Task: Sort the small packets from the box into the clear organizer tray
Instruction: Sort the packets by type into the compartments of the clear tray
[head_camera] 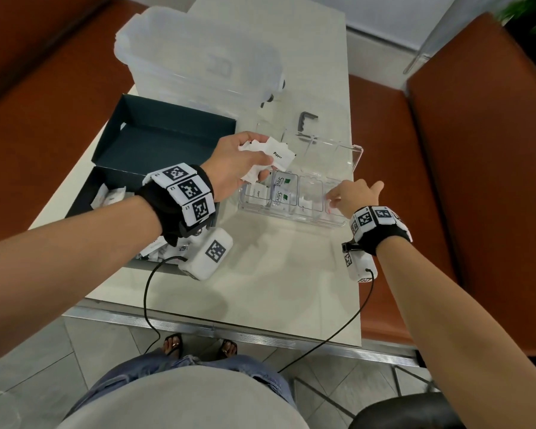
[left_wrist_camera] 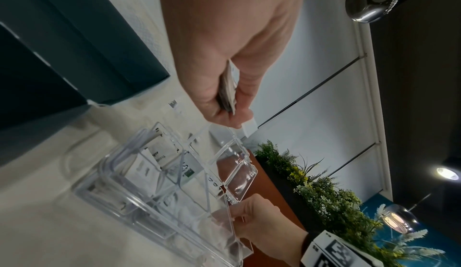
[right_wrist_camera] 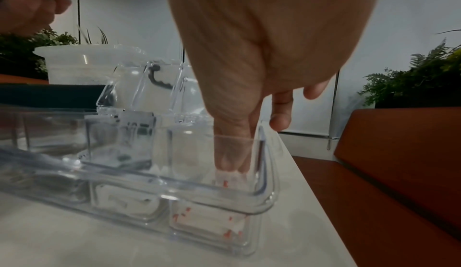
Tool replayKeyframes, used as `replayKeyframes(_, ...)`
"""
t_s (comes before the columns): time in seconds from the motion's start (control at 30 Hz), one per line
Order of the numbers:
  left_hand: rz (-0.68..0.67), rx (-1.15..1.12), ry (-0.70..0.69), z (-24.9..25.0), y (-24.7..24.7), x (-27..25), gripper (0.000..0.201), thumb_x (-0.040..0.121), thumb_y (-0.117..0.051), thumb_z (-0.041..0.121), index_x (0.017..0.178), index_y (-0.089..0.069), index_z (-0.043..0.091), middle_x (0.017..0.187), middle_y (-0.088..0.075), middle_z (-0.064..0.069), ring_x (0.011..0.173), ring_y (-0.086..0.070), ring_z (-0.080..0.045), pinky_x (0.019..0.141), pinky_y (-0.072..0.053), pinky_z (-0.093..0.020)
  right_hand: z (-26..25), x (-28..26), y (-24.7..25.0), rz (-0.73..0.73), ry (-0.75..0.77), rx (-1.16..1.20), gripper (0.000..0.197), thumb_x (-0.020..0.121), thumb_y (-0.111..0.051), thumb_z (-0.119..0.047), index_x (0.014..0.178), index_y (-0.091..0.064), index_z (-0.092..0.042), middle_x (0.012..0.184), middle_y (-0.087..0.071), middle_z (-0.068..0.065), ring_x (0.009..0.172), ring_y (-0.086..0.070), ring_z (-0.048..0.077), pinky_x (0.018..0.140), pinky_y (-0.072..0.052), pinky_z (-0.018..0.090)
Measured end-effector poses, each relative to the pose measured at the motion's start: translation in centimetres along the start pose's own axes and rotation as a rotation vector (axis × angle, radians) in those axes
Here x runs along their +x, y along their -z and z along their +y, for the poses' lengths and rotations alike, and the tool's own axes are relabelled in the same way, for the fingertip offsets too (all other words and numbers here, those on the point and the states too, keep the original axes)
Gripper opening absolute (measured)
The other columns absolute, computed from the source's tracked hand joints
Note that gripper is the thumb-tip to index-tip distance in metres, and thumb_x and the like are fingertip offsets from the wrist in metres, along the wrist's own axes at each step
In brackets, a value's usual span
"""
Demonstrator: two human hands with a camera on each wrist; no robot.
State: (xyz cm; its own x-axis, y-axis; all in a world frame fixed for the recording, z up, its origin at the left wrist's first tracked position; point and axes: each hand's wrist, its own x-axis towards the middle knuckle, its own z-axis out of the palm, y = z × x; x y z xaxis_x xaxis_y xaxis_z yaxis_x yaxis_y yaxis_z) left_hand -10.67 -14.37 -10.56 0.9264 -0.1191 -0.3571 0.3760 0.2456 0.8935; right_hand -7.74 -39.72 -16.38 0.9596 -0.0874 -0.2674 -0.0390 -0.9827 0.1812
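A: We're looking at a red-printed packet (right_wrist_camera: 230, 179), down in the far-right compartment of the clear organizer tray (head_camera: 338, 223), with our right hand (head_camera: 353, 195) reaching into that same pocket.

B: From the right wrist view, 2 fingers (right_wrist_camera: 232, 153) are pressed together on the packet's top edge, pinching it, while the rest of the hand hangs loose above the rim.

A: Now our left hand (head_camera: 234, 168). It's over the tray's left end, fingers curled round a bunch of white packets (head_camera: 270, 156), and the top one reads "Pepper".

B: The left wrist view has that stack clamped edge-on between thumb and fingers.

A: Inside the tray we can see 2 Stevia packets (head_camera: 281, 187) standing in the second compartment from the left, and a white packet in the pocket to their left.

B: The tray's clear lid (head_camera: 331, 150) is swung open behind it.

A: Left of the tray sits the dark box (head_camera: 155, 140), open, with more white packets (head_camera: 112, 195) lying in its near half.

B: Behind it all we have a big translucent plastic bin (head_camera: 198, 57) on the pale table (head_camera: 276, 280), and orange-brown seating on both sides.
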Motion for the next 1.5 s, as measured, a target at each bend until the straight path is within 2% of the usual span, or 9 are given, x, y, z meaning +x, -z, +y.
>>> replayKeyframes(0.2, -0.003, 0.021, 0.018, -0.3, -0.3, 0.3, 0.028, 0.083, -0.065, -0.012, 0.099, -0.064, 0.012, 0.121, -0.061, -0.021, 0.077, -0.062, -0.027, 0.058, -0.056, -0.026, 0.3, 0.1, -0.7, -0.059, 0.034, -0.007, 0.022, 0.092, -0.061, -0.033, 0.112, -0.066, -0.041, 0.100, -0.062, -0.010, 0.106, -0.044, 0.020, 0.099, -0.020, 0.047)
replayKeyframes(0.37, -0.013, 0.007, 0.022, -0.5, -0.8, 0.2, 0.028, 0.084, -0.064, -0.013, 0.098, -0.064, 0.011, 0.115, -0.064, -0.022, 0.058, -0.064, -0.019, 0.053, -0.054, -0.025, 0.4, -0.5, -0.3, -0.045, 0.052, 0.023, 0.025, 0.094, -0.057, -0.029, 0.115, -0.064, -0.042, 0.109, -0.064, -0.010, 0.101, -0.044, 0.018, 0.097, -0.021, 0.047)
replayKeyframes(0.47, -0.020, 0.001, 0.027, -0.4, -1.0, 0.3, 0.027, 0.084, -0.064, -0.012, 0.099, -0.064, 0.011, 0.115, -0.064, -0.021, 0.060, -0.065, -0.019, 0.052, -0.054, -0.024, 0.7, -1.1, 1.2, 0.115, 0.039, 0.173, 0.033, 0.095, -0.052, -0.013, 0.111, -0.067, -0.039, 0.118, -0.066, -0.011, 0.105, -0.052, 0.017, 0.096, -0.021, 0.044)
replayKeyframes(0.6, -0.036, -0.016, 0.019, -0.2, -1.2, 0.1, 0.030, 0.085, -0.065, -0.010, 0.109, -0.060, 0.007, 0.104, -0.065, -0.020, 0.054, -0.067, -0.016, 0.049, -0.053, -0.022, 0.6, -2.7, 4.6, 0.314, -0.003, 0.398, 0.045, 0.092, -0.045, 0.001, 0.099, -0.069, -0.036, 0.105, -0.068, -0.011, 0.088, -0.047, 0.009, 0.085, -0.020, 0.038)
replayKeyframes(0.73, -0.064, 0.005, 0.002, -0.1, -1.4, -0.1, 0.036, 0.085, -0.066, -0.007, 0.119, -0.058, 0.004, 0.104, -0.066, -0.021, 0.054, -0.068, -0.013, 0.049, -0.053, -0.021, -0.8, -5.0, 7.6, 0.394, 0.081, 0.626, 0.024, 0.096, -0.053, -0.017, 0.099, -0.071, -0.033, 0.099, -0.070, -0.011, 0.091, -0.058, 0.011, 0.092, -0.032, 0.037)
replayKeyframes(0.83, -0.080, 0.009, -0.013, 0.0, -1.5, -0.1, 0.039, 0.084, -0.068, -0.007, 0.120, -0.057, 0.002, 0.103, -0.067, -0.022, 0.062, -0.071, -0.016, 0.051, -0.052, -0.023, -2.8, -6.4, 8.9, 0.360, 0.184, 0.832, 0.020, 0.094, -0.057, -0.030, 0.109, -0.070, -0.028, 0.098, -0.071, -0.008, 0.090, -0.065, 0.011, 0.095, -0.048, 0.039)
replayKeyframes(0.97, -0.111, -0.008, -0.039, 0.2, -1.4, -0.3, 0.031, 0.082, -0.070, -0.005, 0.109, -0.061, 0.007, 0.095, -0.069, -0.017, 0.068, -0.072, -0.018, 0.050, -0.053, -0.022, -5.0, -7.1, 9.1, 0.294, 0.186, 1.023, 0.022, 0.088, -0.067, -0.028, 0.107, -0.068, -0.018, 0.080, -0.070, -0.004, 0.066, -0.063, 0.002, 0.065, -0.048, 0.009)
replayKeyframes(1.13, -0.110, -0.026, -0.055, 0.4, -0.7, -0.4, 0.023, 0.082, -0.072, -0.003, 0.099, -0.064, 0.010, 0.090, -0.072, -0.015, 0.071, -0.071, -0.021, 0.050, -0.053, -0.024, -5.8, -7.0, 9.3, 0.242, 0.100, 1.268, 0.012, 0.084, -0.070, -0.010, 0.095, -0.069, -0.015, 0.075, -0.070, 0.004, 0.060, -0.060, 0.009, 0.064, -0.047, 0.022)
replayKeyframes(1.5, -0.086, -0.042, -0.080, 1.1, 1.9, -0.2, 0.023, 0.082, -0.071, -0.003, 0.101, -0.064, 0.008, 0.096, -0.072, -0.013, 0.075, -0.073, -0.019, 0.057, -0.056, -0.022, -7.9, -6.0, 10.1, 0.241, 0.102, 1.370, 0.013, 0.084, -0.072, -0.011, 0.095, -0.068, -0.013, 0.082, -0.074, 0.007, 0.068, -0.071, 0.013, 0.056, -0.050, 0.018)
